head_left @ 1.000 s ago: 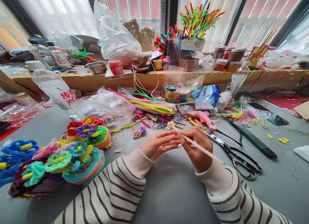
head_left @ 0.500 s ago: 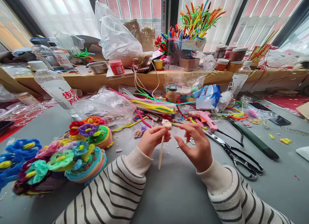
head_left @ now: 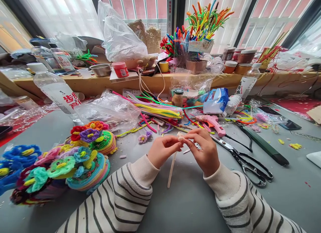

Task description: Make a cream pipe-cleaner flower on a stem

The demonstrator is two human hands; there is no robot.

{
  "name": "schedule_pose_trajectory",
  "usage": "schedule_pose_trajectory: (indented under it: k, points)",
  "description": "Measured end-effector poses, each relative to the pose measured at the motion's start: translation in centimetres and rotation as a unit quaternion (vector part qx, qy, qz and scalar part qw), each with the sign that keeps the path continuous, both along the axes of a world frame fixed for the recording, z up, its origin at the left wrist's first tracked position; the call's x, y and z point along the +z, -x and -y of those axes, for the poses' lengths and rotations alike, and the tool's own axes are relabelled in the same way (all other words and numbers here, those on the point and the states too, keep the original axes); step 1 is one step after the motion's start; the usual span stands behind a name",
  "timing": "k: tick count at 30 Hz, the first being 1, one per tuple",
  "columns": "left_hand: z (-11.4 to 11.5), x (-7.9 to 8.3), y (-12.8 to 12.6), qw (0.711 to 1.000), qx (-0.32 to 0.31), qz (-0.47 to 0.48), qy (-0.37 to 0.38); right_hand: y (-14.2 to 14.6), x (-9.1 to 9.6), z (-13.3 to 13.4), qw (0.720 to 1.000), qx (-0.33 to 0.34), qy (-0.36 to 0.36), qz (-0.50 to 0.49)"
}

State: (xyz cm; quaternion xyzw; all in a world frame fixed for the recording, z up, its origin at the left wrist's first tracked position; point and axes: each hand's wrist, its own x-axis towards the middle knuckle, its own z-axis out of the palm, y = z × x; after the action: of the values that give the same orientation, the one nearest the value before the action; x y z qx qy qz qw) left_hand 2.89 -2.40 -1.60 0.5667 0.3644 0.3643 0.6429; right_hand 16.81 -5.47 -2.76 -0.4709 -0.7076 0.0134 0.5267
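A cream pipe cleaner (head_left: 172, 169) hangs down between my hands over the grey table (head_left: 180, 199), its top end curled into a small coil (head_left: 180, 136). My left hand (head_left: 163, 151) pinches the stem just under the coil. My right hand (head_left: 205, 149) meets it from the right, fingertips closed on the coil. Both sleeves are cream with dark stripes.
Piles of finished pipe-cleaner flowers (head_left: 60, 162) lie at the left. Black scissors (head_left: 245, 162), a pink glue gun (head_left: 210, 122), loose coloured pipe cleaners (head_left: 157, 109), a water bottle (head_left: 56, 90) and plastic bags (head_left: 107, 109) crowd the back. A cluttered wooden ledge (head_left: 150, 80) runs behind.
The stem swung from lying across my right hand to hanging down from my left. My right hand let go, opened briefly, then closed on the coiled tip.
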Motion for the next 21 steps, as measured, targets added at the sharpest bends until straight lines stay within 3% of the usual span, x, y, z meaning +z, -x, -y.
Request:
schedule_pose_trajectory:
  k: [10, 16, 21]
  points:
    - [0.13, -0.42, -0.06, 0.998, 0.016, -0.029, -0.052, -0.01, 0.32, -0.04, 1.000, 0.022, 0.020, 0.001]
    - [0.35, -0.42, -0.15, 0.978, 0.062, -0.104, -0.171, 0.13, 0.22, 0.11, 0.999, 0.015, -0.003, 0.038]
    - [0.38, -0.43, 0.00, 0.977, 0.060, -0.121, -0.165, 0.15, 0.03, 0.12, 0.998, 0.016, -0.003, 0.068]
